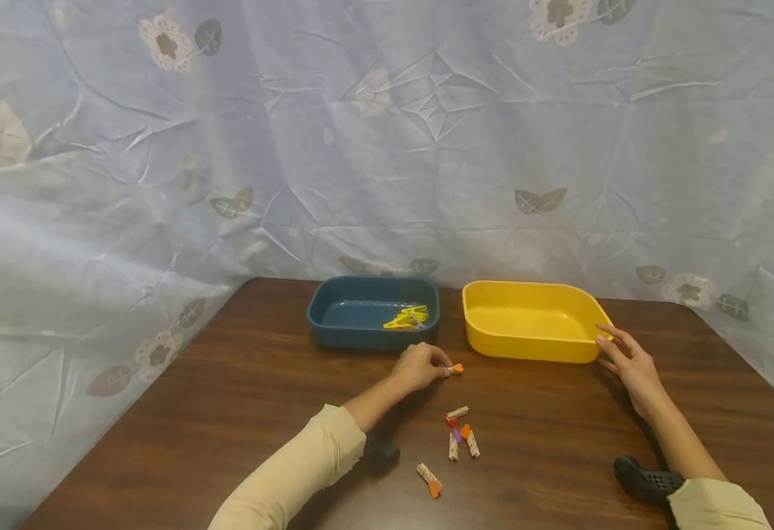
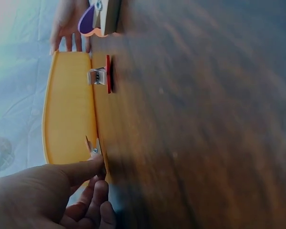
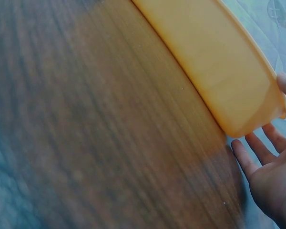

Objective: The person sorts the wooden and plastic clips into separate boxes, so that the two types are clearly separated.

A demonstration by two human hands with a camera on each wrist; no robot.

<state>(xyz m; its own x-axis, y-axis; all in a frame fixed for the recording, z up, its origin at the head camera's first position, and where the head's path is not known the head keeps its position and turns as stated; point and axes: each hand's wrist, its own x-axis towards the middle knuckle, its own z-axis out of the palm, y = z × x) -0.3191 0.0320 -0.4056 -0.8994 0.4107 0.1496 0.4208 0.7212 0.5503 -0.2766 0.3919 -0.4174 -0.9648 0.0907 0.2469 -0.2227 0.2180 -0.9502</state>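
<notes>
Between the thumb and fingers of my left hand [image 1: 420, 366] is a small wooden clothespin [image 1: 455, 369] with an orange heart, held low over the table in front of the gap between two bins. The left wrist view shows the pinched clothespin [image 2: 95, 150] close up. At the right end of the yellow bin [image 1: 533, 349], my right hand [image 1: 633, 366] touches the rim with loosely spread, fairly straight fingers. In the right wrist view, those fingers [image 3: 260, 149] lie against or just beside the bin's outer wall; contact of each finger is hard to tell.
Nearer on the brown table [image 1: 241, 412] lie several heart-topped clothespins: one red [image 1: 457, 414], one purple [image 1: 454, 446], and orange ones [image 1: 430, 480]. A dark blue bin [image 1: 347, 337] at the back left holds yellow and grey plastic clips [image 1: 405, 318]. Patterned cloth [image 1: 387, 162] hangs behind.
</notes>
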